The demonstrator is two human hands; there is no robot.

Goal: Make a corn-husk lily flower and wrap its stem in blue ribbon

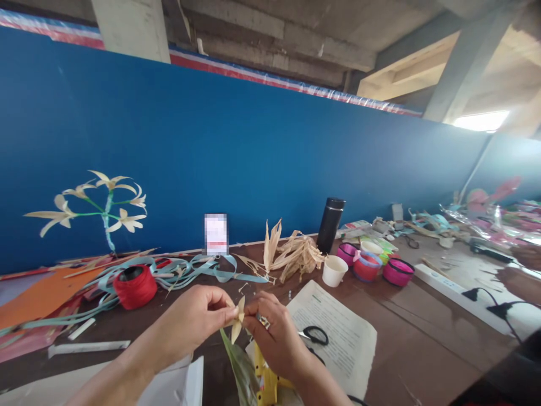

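Between my two hands is a small pale flower (239,322) that looks made of dried husk petals. My left hand (210,307) pinches it from the left with thumb and fingertips. From the right, my right hand (270,324) grips its other side, the fingers curled. Just below lie a green husk leaf (240,366) and a yellow tool (266,383), partly hidden by my right hand and wrist. Scissors with black handles (316,335) rest on a printed sheet (346,332) beside my right hand, their blades partly covered.
A finished flower stem (109,220) stands at the left. Red twine (135,286), pale blue ribbon (173,276), dried husks (298,256), a paper cup (335,270), a black flask (331,225), coloured tape rolls (398,272) and a power strip (460,299) line the table before a blue partition (253,158).
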